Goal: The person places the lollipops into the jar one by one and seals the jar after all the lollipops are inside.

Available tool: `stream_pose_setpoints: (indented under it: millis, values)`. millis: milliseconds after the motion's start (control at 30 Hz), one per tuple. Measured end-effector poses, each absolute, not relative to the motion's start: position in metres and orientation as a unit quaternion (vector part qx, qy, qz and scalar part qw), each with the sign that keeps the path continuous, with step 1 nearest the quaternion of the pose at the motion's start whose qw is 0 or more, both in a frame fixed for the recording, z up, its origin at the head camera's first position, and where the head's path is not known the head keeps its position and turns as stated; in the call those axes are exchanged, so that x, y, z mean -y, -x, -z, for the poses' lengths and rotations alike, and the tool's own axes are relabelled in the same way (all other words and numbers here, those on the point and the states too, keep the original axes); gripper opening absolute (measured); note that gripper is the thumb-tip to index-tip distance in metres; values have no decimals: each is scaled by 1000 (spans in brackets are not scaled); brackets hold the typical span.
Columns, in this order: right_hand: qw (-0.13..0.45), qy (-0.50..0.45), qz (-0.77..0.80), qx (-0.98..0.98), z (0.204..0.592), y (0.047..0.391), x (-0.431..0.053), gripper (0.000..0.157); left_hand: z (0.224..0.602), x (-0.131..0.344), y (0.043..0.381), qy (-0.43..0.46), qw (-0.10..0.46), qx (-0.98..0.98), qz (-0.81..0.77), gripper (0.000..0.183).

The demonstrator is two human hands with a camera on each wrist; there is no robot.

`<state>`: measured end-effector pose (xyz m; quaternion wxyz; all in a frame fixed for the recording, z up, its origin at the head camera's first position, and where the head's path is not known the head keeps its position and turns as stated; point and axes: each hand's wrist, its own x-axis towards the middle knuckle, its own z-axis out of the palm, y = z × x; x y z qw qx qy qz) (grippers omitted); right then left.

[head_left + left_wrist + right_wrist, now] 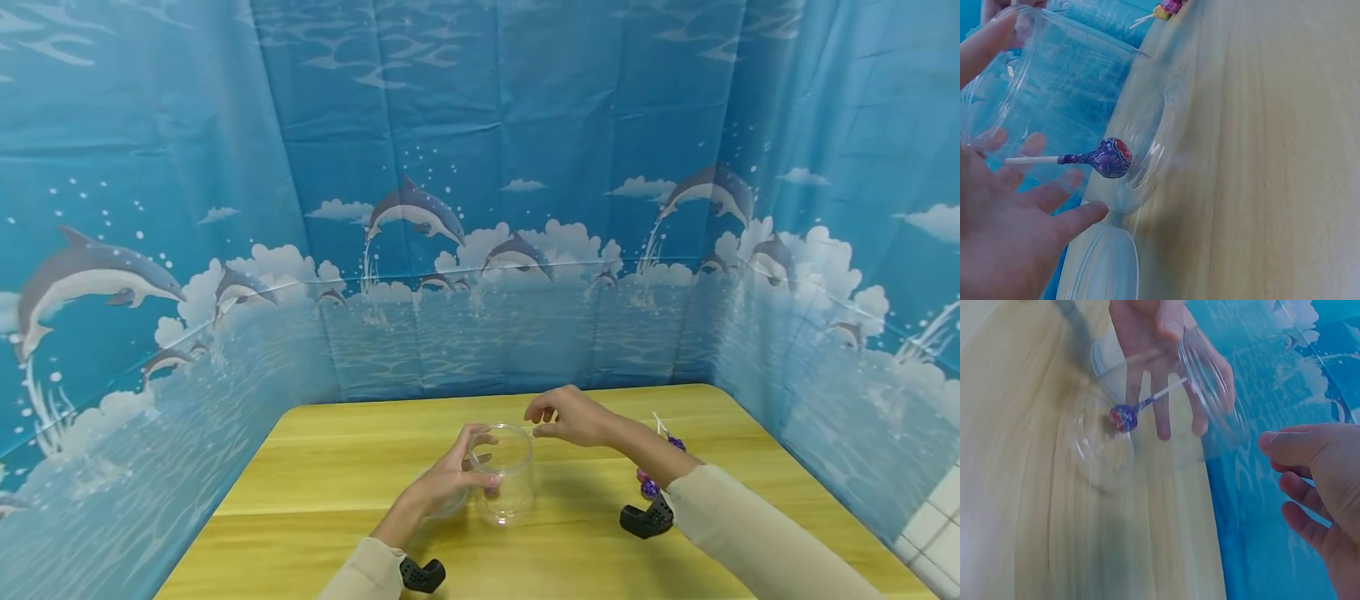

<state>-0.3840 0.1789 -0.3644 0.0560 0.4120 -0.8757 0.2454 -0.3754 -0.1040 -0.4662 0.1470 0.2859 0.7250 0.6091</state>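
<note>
A clear plastic jar stands on the table with its mouth up. My left hand holds it from the left side, thumb near the rim and fingers round the wall. Inside the jar is a lollipop in a purple and red wrapper, its white stick leaning toward the mouth. Just right of the rim, my right hand hovers with loosely bent fingers and nothing between them. Beside the jar, partly behind the left hand, lies a clear round lid.
More wrapped lollipops lie on the right of the yellow wood-grain table, partly hidden by the right forearm. A blue dolphin-print curtain surrounds the table's back and sides. Black camera mounts hang under both wrists.
</note>
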Motion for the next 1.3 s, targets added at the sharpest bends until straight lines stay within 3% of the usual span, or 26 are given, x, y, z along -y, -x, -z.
stream_pose_setpoints:
  millis: [400,1300]
  values:
    - [42,-348,-283,893,379,374,-223,18,465,104,377,-302,148,-728,-598,77]
    - [94,-295,-292,905,405,332,-320,16,465,105,371,-305,161,-716,-607,78]
